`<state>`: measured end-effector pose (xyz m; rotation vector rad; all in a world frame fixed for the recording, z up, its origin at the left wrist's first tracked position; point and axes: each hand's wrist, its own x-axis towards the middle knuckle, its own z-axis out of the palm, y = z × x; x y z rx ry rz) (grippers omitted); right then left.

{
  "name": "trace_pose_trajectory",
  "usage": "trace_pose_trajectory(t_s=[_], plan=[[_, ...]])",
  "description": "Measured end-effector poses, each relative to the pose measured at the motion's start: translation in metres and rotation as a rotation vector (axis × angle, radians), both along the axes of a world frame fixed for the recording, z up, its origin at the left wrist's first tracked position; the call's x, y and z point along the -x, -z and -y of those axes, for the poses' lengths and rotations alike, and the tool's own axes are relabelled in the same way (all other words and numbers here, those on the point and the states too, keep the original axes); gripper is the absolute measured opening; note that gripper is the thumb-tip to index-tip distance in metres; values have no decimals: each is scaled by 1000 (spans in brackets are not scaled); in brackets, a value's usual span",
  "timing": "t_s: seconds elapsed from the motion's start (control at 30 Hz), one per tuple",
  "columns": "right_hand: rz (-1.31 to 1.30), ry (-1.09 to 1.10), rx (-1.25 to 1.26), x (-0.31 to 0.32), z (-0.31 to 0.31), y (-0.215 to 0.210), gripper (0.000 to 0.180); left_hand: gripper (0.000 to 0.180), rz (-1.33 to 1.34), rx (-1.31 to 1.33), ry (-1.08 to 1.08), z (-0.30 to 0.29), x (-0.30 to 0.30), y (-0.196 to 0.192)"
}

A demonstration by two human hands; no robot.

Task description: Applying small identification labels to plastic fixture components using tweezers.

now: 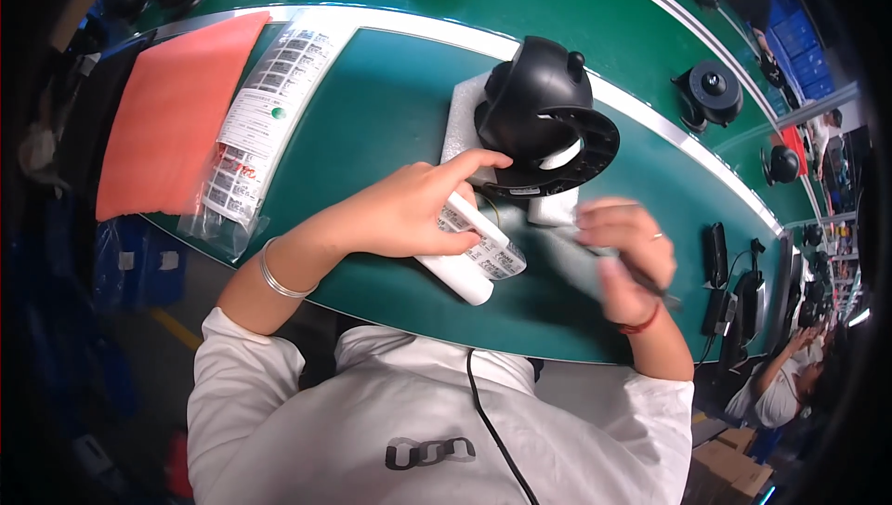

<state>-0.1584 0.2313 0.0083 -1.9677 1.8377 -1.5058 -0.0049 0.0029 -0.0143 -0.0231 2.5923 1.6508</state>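
Observation:
My left hand grips a white oblong part with printed labels, lying on the green table; its index finger reaches toward the base of a black round device. That device sits tilted on a white foam block. My right hand is blurred and holds a thin dark tool just right of the device's base. A silver bracelet is on my left wrist, a red cord on my right.
An orange sheet and a clear bag of printed label sheets lie at the left. More black devices stand along the far belt. Dark chargers and cables sit at the right, near another person.

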Motion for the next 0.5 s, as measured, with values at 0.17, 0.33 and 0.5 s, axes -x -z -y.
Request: trace_pose_trajectory(t_s=[0.17, 0.33, 0.5], plan=[[167, 376, 7, 19, 16, -52, 28, 74, 7, -52, -20, 6, -3, 5], [-506, 143, -442, 33, 68, -69, 30, 82, -146, 21, 29, 5, -3, 33], [-387, 154, -496, 73, 42, -79, 35, 88, 1, 11, 13, -6, -1, 19]])
